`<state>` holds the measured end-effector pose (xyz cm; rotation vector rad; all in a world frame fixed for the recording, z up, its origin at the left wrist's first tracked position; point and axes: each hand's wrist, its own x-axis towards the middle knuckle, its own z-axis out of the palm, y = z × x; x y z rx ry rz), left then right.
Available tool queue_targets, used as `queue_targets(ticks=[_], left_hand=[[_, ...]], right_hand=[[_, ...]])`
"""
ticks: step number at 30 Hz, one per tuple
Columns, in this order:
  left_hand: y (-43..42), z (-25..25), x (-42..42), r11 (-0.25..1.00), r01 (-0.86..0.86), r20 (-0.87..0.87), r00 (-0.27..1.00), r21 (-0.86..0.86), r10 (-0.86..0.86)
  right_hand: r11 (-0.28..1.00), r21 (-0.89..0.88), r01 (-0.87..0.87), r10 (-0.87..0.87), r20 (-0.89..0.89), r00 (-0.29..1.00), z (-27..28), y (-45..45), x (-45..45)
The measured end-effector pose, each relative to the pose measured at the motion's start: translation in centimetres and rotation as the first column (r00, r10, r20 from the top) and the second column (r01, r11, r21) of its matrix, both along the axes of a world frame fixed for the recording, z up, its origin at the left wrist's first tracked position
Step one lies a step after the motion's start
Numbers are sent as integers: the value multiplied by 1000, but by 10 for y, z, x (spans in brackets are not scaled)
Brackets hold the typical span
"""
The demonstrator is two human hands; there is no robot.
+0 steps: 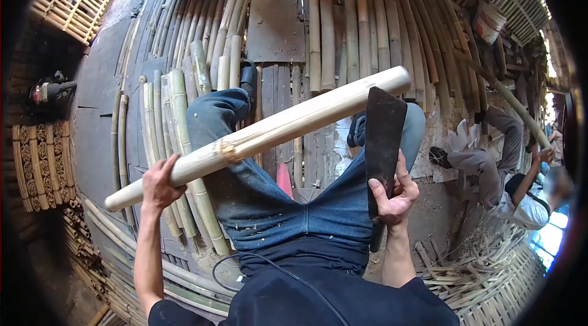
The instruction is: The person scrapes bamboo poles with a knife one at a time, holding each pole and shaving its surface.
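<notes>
A pale, scraped bamboo pole (294, 119) lies slantwise above my lap, its right end raised. My left hand (162, 183) is wrapped around it near its lower left end. A rough node ring (227, 150) shows along its length. In my right hand (394, 194) is a broad, dark-bladed machete (384, 136), with the blade pointing away from me. Thumb and fingers close around its lower part, and the handle end shows below the hand. The blade's far end overlaps the pole near its right end; whether they touch I cannot tell.
Cut bamboo lengths (177, 105) lie left of my legs, and long poles (361, 26) line the floor ahead. Bundled sticks (44, 166) are stacked far left. At right, another person (508, 173) sits holding a bamboo pole (520, 111). Split strips (471, 265) are heaped nearby.
</notes>
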<state>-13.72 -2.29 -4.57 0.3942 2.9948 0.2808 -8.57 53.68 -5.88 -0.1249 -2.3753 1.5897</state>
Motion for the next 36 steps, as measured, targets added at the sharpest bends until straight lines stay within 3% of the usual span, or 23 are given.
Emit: queue_targets(ticks=[4,9,11,17,21,23,25,31,35,36], left_hand=[[-26,21,4,986,45,-16,999,-161,-48],[-17,28,-12,982,127,-48,990,-138,-134],[-8,29,-22,977,142,38,990,-159,-138],[0,37,-33,978,127,81,990,-168,-115],[9,40,-25,973,110,121,989,-204,-86],[13,40,-17,971,51,146,989,-235,-17],[16,43,-6,964,2,157,987,-267,41],[32,52,13,981,-111,264,953,-157,150],[56,37,11,997,-78,263,962,-11,78],[65,35,10,997,-70,296,952,-43,80]], right_hand=[[994,-110,11,-11,-2,1000,-13,-9,-5],[986,-130,-102,123,173,977,-8,-33,-15],[982,-129,-136,160,205,966,-11,-45,-15],[966,-123,-226,254,295,921,-14,-70,-14],[961,-179,-212,260,310,915,-24,-86,-16],[942,-308,-134,249,375,893,-25,-88,-24],[958,-255,-131,225,387,894,-18,-86,-35],[954,-291,-70,168,328,930,-20,-76,-57],[969,-239,-66,149,350,925,-14,-73,-56],[964,-258,-67,159,355,921,-10,-73,-56]])
